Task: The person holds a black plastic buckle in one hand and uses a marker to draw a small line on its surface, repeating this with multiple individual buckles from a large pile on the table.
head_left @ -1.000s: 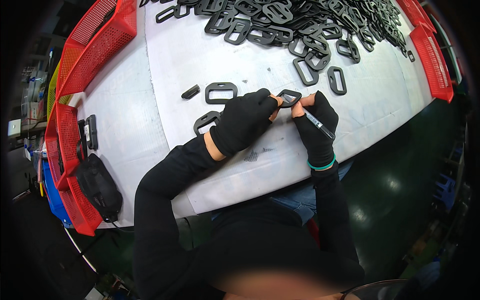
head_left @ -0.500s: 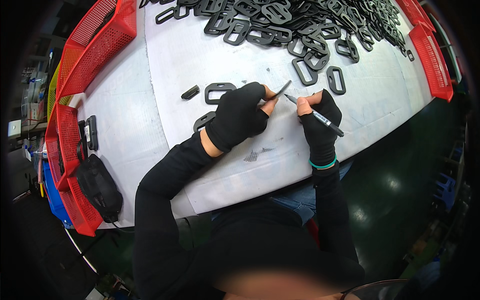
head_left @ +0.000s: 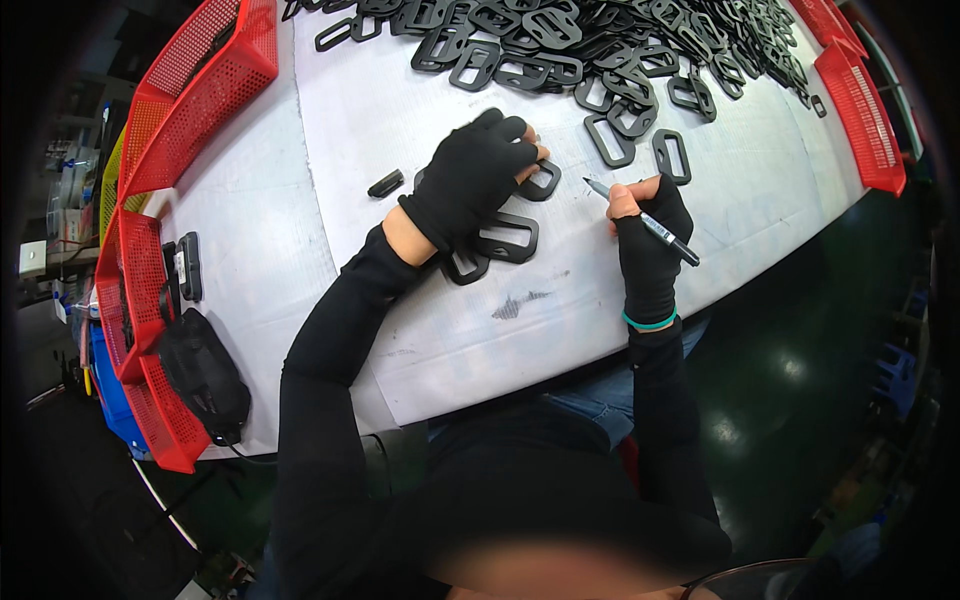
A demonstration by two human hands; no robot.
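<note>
My right hand [head_left: 652, 225], in a black fingerless glove, grips a marker pen [head_left: 668, 238] with its tip bare, pointing up and left just above the table. My gloved left hand [head_left: 475, 165] has its fingers bent over the edge of a black rectangular frame piece [head_left: 541, 183]; its fingertips are partly hidden. Two more black frame pieces, one [head_left: 510, 238] overlapping another [head_left: 466, 268], lie beneath and beside my left wrist. Left of that hand is the pen's black cap [head_left: 385, 184]. A dark edge, perhaps another piece, shows beside the glove.
A large heap of black frame pieces [head_left: 620, 60] spreads over the far side of the white-covered table [head_left: 480, 350]. Red perforated baskets [head_left: 205, 95] line the left edge; another red basket [head_left: 860, 120] is at the right. A black pouch [head_left: 203, 375] lies at the left edge.
My left hand has moved up from the pen tip onto a frame piece. The thin piece it held edge-on is gone from its fingers, and a frame piece lies below the hand. The pen shifted slightly right.
</note>
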